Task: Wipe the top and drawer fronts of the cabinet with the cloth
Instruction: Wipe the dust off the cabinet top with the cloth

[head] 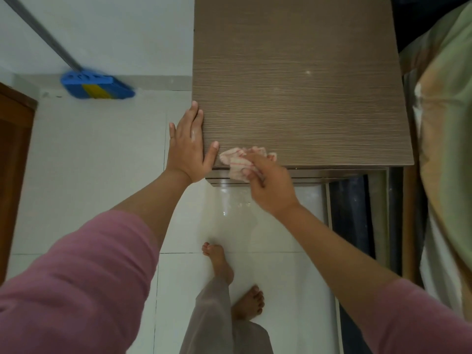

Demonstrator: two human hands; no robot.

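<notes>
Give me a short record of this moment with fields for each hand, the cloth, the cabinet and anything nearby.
left hand: left hand flat against the cabinet's left side edge, thumb on top
right hand: right hand gripping the cloth at the front edge
cloth: crumpled pale pink-striped cloth, draped over the front lip
cabinet: brown wood-grain cabinet, top bare
nearby: blue and yellow broom on the white tiled floor

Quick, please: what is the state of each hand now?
Left hand: open, flat against the cabinet left edge, holding nothing.
Right hand: closed on the cloth at the cabinet's front edge.
</notes>
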